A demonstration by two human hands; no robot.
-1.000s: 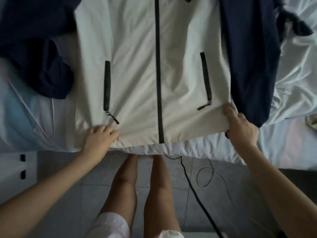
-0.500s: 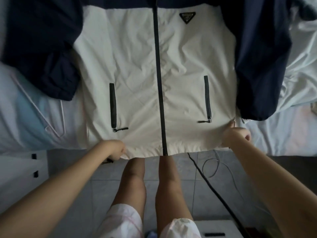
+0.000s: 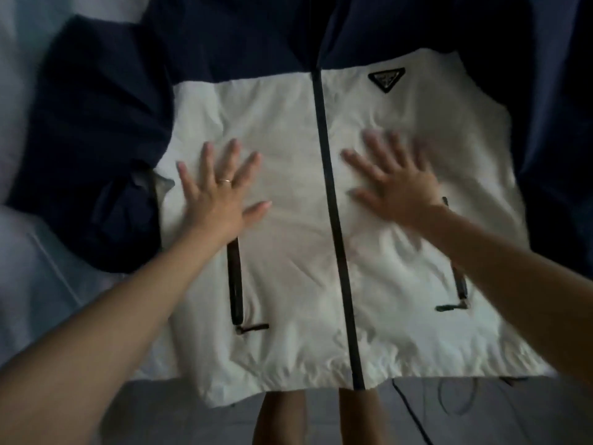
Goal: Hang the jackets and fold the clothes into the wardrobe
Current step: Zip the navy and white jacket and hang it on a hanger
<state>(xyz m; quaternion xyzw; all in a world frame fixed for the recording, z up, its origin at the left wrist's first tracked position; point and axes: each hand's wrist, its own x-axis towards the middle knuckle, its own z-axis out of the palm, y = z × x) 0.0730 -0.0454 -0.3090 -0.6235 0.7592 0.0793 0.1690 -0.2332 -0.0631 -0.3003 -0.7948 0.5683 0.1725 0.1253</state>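
Note:
A white jacket (image 3: 288, 284) with navy sleeves, navy shoulders and a dark centre zip lies front up on the bed, its hem hanging over the near edge. A black triangle badge (image 3: 386, 79) sits on its chest. My left hand (image 3: 218, 194) rests flat on the left panel with fingers spread, above the left pocket zip. My right hand (image 3: 394, 181) lies flat with fingers spread on the right panel, just right of the centre zip; it is blurred. Neither hand holds anything.
The bed sheet (image 3: 38, 284) shows pale at the left, with a thin white hanger (image 3: 53, 266) lying on it. Grey floor tiles (image 3: 481, 422) lie below the hem, crossed by a dark cable (image 3: 414, 415). My bare legs (image 3: 282, 419) stand against the bed edge.
Both hands let go of the jacket's hem and moved up onto its front panels, now lying flat with fingers spread. The view has shifted towards the collar.

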